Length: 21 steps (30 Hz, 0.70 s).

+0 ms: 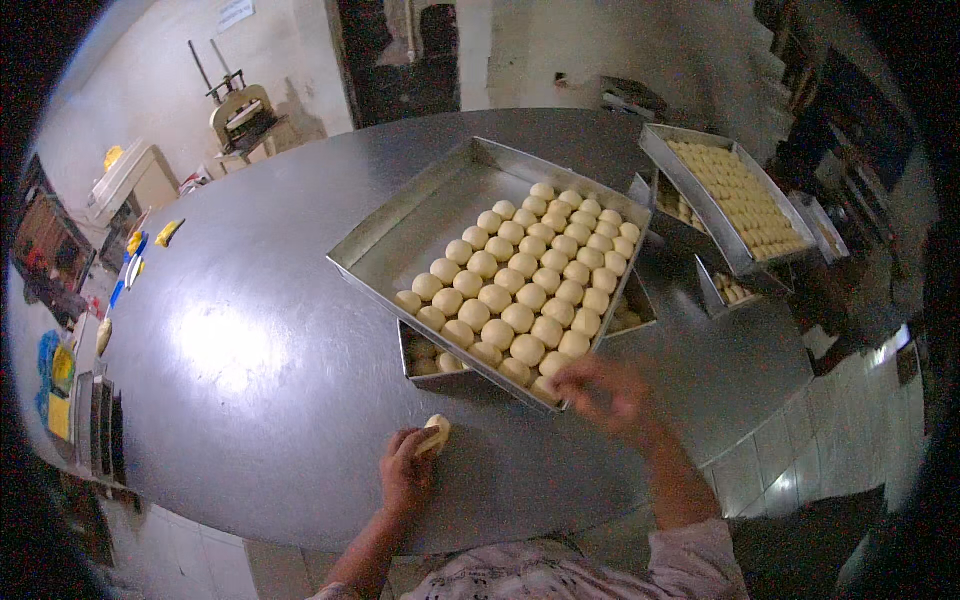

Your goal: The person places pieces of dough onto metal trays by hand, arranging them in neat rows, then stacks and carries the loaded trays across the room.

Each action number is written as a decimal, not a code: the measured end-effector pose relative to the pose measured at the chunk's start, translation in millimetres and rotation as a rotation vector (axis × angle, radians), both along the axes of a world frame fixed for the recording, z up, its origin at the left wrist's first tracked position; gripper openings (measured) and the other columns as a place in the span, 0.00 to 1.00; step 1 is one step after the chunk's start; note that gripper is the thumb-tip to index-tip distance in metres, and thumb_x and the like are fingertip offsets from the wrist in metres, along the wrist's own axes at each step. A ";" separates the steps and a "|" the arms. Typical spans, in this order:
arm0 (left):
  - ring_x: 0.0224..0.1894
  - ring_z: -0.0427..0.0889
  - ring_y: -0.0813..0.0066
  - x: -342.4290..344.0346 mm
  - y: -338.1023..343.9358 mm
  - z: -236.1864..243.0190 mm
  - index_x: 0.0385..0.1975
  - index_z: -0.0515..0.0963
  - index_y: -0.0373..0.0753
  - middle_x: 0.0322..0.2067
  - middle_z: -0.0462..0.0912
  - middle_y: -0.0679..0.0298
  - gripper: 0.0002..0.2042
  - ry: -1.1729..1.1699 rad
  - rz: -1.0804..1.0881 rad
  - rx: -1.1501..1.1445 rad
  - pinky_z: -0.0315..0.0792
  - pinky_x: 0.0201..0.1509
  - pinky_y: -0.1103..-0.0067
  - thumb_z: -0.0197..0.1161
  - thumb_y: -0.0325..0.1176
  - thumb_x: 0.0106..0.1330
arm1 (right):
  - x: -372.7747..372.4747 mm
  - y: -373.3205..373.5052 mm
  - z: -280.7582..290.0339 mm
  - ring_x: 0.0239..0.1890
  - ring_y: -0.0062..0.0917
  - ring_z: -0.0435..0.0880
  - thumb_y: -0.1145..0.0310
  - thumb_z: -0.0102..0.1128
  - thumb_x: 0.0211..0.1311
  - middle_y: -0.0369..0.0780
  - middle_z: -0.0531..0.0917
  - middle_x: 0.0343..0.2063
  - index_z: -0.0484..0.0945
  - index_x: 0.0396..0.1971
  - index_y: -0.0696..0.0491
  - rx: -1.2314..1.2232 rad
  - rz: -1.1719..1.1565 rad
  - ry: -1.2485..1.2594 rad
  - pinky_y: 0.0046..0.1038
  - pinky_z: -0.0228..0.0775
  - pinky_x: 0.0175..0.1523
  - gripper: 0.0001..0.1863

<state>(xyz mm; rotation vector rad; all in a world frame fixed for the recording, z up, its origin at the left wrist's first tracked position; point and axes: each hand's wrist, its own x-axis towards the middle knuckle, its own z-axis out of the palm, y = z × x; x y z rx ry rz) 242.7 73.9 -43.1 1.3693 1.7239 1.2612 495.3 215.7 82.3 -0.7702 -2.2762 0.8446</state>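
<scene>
My left hand [405,470] is closed around a pale piece of dough [434,436] at the near part of the metal table. At the near right corner of a large metal tray [400,215], my right hand [610,398] is over or against the last dough balls. Motion blurs its fingers, so I cannot tell whether they grip one. Rows of smooth, round dough balls [523,265] fill the right and near portion of this tray. Its far left portion shows bare metal. The tray rests tilted across another tray [425,360] that also contains dough balls.
More trays of dough balls [735,190] are stacked crosswise at the right of the round-edged metal table [270,330]. Along the left edge lie a yellow item [169,232] and blue strips. Beyond the table, a lever-armed metal machine [242,115] stands by the wall.
</scene>
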 end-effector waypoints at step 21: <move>0.42 0.73 0.71 -79.9 -87.1 22.1 0.48 0.67 0.37 0.40 0.72 0.61 0.14 -0.674 -0.044 -0.154 0.70 0.46 0.77 0.52 0.33 0.64 | 66.2 -18.1 -174.2 0.55 0.44 0.62 0.55 0.47 0.58 0.48 0.67 0.53 0.65 0.53 0.52 0.269 -1.044 -0.618 0.52 0.44 0.61 0.25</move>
